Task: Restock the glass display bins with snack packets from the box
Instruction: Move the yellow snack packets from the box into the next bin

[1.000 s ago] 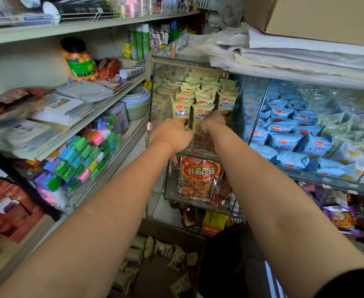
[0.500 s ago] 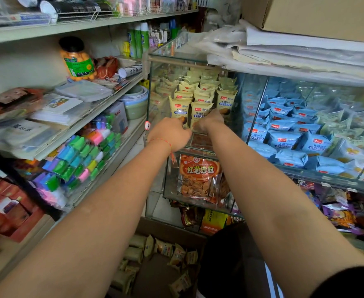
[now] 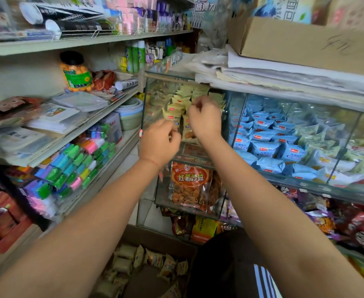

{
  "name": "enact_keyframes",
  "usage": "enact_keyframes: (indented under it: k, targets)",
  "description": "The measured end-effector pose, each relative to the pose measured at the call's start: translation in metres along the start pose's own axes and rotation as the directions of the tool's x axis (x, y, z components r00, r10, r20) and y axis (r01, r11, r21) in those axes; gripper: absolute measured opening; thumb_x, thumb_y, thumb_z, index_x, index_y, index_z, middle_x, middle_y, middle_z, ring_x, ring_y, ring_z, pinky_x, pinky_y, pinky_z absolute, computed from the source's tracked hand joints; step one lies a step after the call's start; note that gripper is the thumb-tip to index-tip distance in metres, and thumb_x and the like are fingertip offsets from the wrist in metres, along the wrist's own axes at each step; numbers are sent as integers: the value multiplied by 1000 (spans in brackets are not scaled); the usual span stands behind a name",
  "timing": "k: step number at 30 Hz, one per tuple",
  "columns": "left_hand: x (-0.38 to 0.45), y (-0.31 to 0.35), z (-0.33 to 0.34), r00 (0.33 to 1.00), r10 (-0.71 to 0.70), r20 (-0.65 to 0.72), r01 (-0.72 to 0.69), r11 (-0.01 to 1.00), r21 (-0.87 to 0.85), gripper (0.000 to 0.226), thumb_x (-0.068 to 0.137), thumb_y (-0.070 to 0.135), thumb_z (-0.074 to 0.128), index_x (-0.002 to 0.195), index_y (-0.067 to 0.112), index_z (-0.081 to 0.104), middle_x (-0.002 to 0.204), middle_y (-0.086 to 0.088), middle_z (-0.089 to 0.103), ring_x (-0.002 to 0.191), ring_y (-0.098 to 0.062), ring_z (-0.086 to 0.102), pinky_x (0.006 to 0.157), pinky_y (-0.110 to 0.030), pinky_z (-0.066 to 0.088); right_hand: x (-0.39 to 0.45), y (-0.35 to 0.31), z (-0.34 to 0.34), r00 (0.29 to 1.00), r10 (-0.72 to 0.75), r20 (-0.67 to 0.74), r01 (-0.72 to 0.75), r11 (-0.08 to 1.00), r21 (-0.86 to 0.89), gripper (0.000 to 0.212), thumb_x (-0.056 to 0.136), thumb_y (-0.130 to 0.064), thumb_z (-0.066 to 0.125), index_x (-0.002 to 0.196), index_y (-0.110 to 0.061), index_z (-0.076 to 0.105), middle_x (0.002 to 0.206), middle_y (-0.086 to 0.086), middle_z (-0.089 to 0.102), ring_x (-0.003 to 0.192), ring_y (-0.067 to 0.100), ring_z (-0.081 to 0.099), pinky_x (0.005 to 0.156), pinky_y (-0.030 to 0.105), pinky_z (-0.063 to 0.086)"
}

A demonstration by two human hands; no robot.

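Note:
Small yellow snack packets [image 3: 173,114] stand in rows in the leftmost glass display bin [image 3: 147,100]. Both my hands are raised in front of that bin. My left hand [image 3: 159,143] hovers just before the front packets, its fingers loosely curled with nothing seen in them. My right hand [image 3: 204,119] is higher and further in, over the packet rows, fingers also loosely curled and blurred by motion. Below, on the floor, an open cardboard box [image 3: 155,239] holds several loose packets [image 3: 153,259] of the same kind.
Blue packets [image 3: 262,134] fill the neighbouring bin on the right. An orange chip bag [image 3: 189,186] sits in the lower glass bin. Stocked metal shelves [image 3: 103,112] run along the left. A carton [image 3: 295,39] and stacked papers lie on top of the glass case.
Both hands have lifted off the front yellow packets they were pressing. The right hand rose higher over the rows and the left drew slightly back. The camera tilted up.

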State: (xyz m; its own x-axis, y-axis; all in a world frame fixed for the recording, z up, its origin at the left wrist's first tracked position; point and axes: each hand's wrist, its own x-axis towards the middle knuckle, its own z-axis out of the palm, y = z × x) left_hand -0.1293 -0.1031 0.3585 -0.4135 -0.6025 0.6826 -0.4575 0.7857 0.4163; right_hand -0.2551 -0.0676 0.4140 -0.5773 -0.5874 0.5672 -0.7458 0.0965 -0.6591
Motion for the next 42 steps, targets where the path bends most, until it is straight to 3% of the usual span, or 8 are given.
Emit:
enact_keyframes:
  k: [5,11,16,29,32,36,40,42]
  targets:
    - [-77,-1,-18,990,-108,-94,116,990,82,22,83,33,46,72,16,56,65,-1,57,60,-29,57,48,-29,39,-94,-8,-14,950,-311,29,310,951,17,13,86,-21,51,86,-12,60,63,4,61,59,28,58,50,32,41]
    - [-204,-65,18,691,-502,519,326,858,396,32,92,46,46,102,19,61,106,-9,66,98,-30,64,72,-34,47,-238,76,64,825,-180,535,303,941,-150,24,86,-31,45,90,-14,61,79,11,68,73,33,66,56,36,47]
    - [-316,-118,68,351,-599,719,370,795,481,40,92,43,45,118,18,62,121,-12,63,104,-32,62,88,-40,52,-329,169,136,373,283,884,140,924,-355,20,91,-29,48,97,-17,62,105,12,66,100,32,62,77,37,49]
    - [-424,-217,187,-221,-492,842,514,675,529,36,102,27,44,127,7,60,110,-14,65,71,-24,63,63,-29,51,-470,323,261,-330,639,695,281,769,-573,49,101,-27,44,148,-18,33,150,12,35,131,33,40,102,40,39]
    - [-430,-227,196,-217,-491,844,542,658,522,31,101,26,44,113,4,62,106,-15,65,80,-29,66,57,-31,49,-489,322,261,-395,694,602,120,688,-715,52,96,-20,54,145,-10,37,145,11,40,129,32,43,79,30,49]
    - [-431,-232,197,-231,-466,854,530,676,512,32,101,19,41,110,-1,64,112,-19,65,104,-35,63,75,-34,50,-505,314,258,-355,723,593,14,638,-770,77,93,-31,56,153,-6,13,152,17,29,133,32,40,105,38,41]
    - [-428,-232,192,-241,-376,895,571,690,444,57,86,25,69,137,10,47,132,-12,54,112,-33,59,64,-28,53,-464,299,261,-496,560,664,-482,459,-747,13,96,-18,52,90,-12,62,57,-3,66,47,6,60,43,15,43]
    - [-430,-229,192,-105,-367,924,540,759,363,75,72,37,81,136,17,46,134,-8,52,118,-30,54,90,-36,50,-439,295,266,-442,546,712,-651,350,-673,16,94,-31,55,89,-18,64,69,0,69,58,10,63,51,19,47]
